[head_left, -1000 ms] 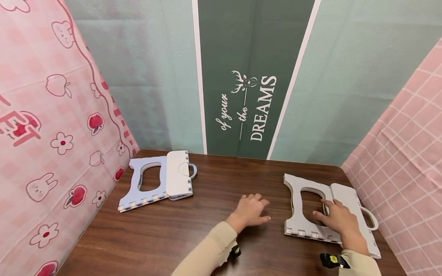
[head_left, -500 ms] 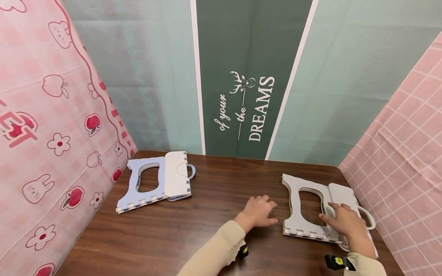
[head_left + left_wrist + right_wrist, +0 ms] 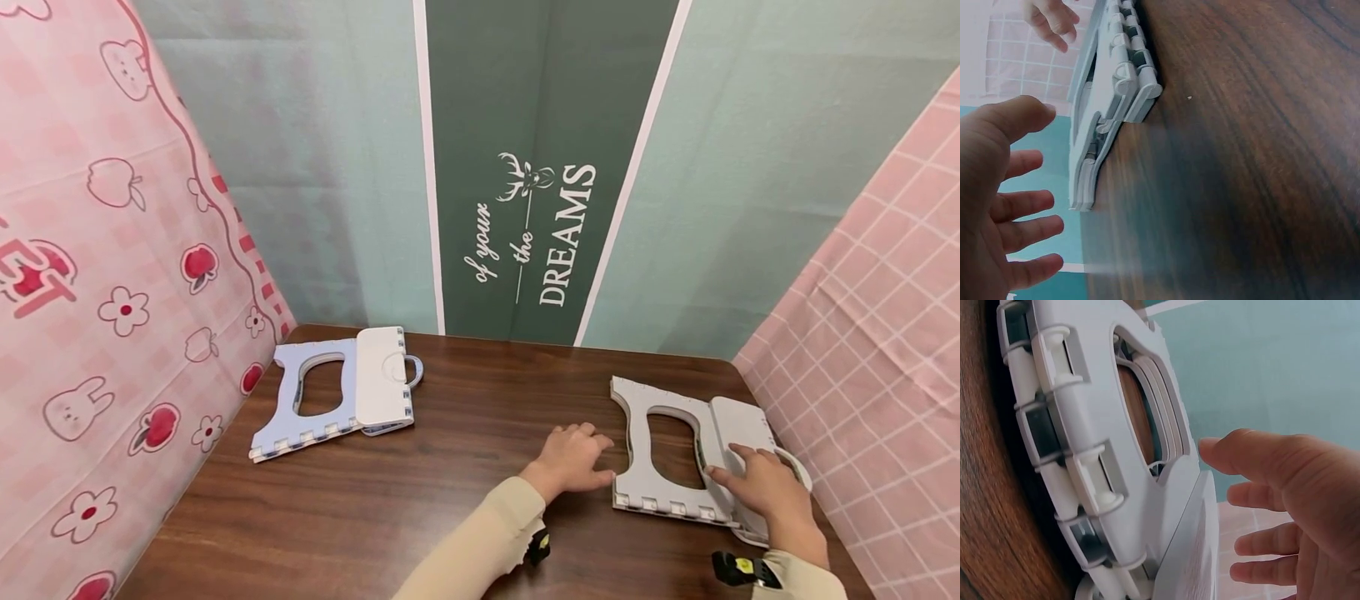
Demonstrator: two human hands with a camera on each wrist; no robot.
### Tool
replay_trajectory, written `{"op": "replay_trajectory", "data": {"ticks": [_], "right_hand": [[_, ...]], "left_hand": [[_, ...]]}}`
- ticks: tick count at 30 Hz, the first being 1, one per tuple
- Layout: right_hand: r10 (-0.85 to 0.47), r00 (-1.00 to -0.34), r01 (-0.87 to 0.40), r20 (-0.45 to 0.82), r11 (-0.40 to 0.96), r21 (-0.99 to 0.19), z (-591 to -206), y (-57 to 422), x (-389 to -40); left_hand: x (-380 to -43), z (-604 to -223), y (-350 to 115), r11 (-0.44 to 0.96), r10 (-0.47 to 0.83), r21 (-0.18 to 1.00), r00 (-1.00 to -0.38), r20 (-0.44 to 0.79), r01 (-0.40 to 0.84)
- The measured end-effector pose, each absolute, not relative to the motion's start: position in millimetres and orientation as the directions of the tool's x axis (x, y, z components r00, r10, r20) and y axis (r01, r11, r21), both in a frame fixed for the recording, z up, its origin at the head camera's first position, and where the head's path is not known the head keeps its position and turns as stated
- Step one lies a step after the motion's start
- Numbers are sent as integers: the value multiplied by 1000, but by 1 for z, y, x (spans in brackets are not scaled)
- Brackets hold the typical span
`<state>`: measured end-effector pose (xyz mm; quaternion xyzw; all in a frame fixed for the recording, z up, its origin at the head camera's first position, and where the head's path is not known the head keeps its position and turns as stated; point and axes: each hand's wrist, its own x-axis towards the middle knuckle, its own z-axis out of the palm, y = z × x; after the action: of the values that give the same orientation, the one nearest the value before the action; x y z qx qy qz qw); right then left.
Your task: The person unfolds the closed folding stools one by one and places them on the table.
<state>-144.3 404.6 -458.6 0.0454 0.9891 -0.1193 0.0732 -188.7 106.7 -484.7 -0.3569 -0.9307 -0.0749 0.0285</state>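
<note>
A white folding stool, folded flat, lies at the right of the table, its loop handle facing right. My right hand is over its seat panel, fingers spread and loosely bent. In the right wrist view, the thumb points at the stool's edge beside the oval opening, and the hand holds nothing. Close to the stool's near left corner is my left hand, its fingers apart in the left wrist view and nothing in them. A blue and white folding stool lies folded at the far left.
Everything lies on a dark wooden table. A green and teal cloth hangs behind it. Pink printed cloth closes off the left side, and pink checked cloth borders the right edge near the white stool.
My left hand has moved right, toward the white stool's near left corner. My right hand has shifted right, from the opening's edge to over the seat panel. The blue and white stool stays put.
</note>
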Motion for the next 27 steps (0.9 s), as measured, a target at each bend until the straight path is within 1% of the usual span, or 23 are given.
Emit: {"op": "replay_trajectory", "data": {"ticks": [6, 11, 18, 21, 27], "right_hand": [[66, -991, 91, -114, 968, -234, -465, 415, -143], [75, -994, 92, -82, 969, -228, -470, 423, -140], [114, -993, 121, -41, 960, -253, -478, 434, -133], [130, -991, 130, -18, 952, -276, -480, 436, -132], [173, -983, 183, -61, 921, -343, -483, 442, -127]], "left_hand": [[-189, -492, 114, 737, 651, 113, -745, 144, 666], [-188, -498, 122, 742, 648, 124, -752, 124, 659], [-185, -504, 132, 720, 649, 244, -755, 93, 650], [-184, -507, 133, 723, 638, 274, -765, 84, 634], [-181, -508, 135, 725, 615, 343, -785, 69, 598]]}}
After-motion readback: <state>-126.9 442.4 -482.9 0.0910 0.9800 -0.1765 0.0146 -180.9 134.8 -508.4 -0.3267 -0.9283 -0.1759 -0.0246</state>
